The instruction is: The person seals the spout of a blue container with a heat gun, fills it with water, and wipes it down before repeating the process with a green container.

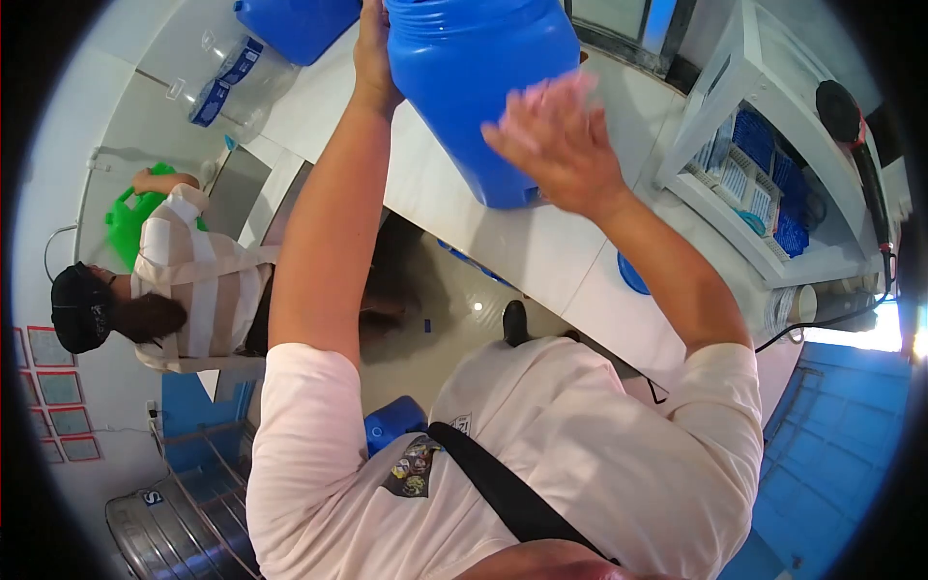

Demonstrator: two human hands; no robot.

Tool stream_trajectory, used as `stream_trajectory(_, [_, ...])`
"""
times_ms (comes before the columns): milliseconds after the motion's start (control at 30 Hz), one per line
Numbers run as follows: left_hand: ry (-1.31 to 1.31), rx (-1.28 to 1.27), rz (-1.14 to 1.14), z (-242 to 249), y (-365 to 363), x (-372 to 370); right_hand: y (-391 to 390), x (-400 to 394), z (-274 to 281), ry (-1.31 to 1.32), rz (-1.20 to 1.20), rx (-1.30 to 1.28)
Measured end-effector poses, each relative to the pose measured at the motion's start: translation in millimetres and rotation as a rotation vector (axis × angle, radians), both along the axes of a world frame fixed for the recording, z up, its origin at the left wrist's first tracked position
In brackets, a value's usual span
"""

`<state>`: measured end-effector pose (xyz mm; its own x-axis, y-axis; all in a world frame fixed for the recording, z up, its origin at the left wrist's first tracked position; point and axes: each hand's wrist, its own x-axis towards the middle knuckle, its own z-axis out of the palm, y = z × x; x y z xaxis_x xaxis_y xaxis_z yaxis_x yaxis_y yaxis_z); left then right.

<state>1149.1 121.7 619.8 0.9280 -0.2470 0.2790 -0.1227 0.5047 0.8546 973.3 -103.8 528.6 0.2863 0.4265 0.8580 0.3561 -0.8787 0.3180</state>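
A large blue plastic water jug (483, 87) with a ribbed, threaded neck stands tilted in view on the white counter, its top cut off by the frame edge. My left hand (374, 58) grips the jug's left side near the neck; most of its fingers are hidden behind it. Against the jug's right side lies my right hand (556, 140), smeared by motion, with a soft pink cloth (570, 92) under its fingers. Whether this is a cloth or a sponge is hard to make out.
White tiled counter (464, 217). Clear bottles (237, 82) and another blue jug (295, 24) stand at the left. A co-worker (198, 271) holds a green jug (130, 227). On the right are a white rack (720, 164), baskets (754, 184) and a black heat-gun-like tool (860, 145) with a cord.
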Motion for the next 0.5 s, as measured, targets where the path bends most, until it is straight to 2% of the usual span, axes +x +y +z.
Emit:
stream_trajectory(67, [-0.006,-0.013,-0.043,3,4,-1,25,6,40,0.047,0.138,0.177])
stream_trajectory(100, [-0.018,-0.023,-0.1,2,2,-2,44,6,36,0.054,0.121,0.179])
stream_trajectory(167, [-0.016,-0.002,-0.101,0,7,3,79,9,9,0.115,0.016,-0.009])
stream_trajectory(200, [-0.015,0.014,-0.089,-4,10,6,76,8,-12,0.158,0.066,-0.178])
stream_trajectory(233, [0.001,-0.003,-0.089,-7,13,11,68,5,-38,0.202,0.117,-0.349])
stream_trajectory(300, [-0.029,0.042,-0.028,7,-4,-15,36,9,-94,0.157,0.189,-0.513])
stream_trajectory(333, [-0.054,0.088,0.045,12,-10,-29,13,6,-94,0.151,0.179,-0.518])
stream_trajectory(433, [-0.043,0.095,0.11,17,-18,-34,-28,7,-64,0.106,0.242,-0.23])
stream_trajectory(500, [-0.069,0.084,0.062,15,-16,-33,-33,16,-2,0.015,0.268,0.108])
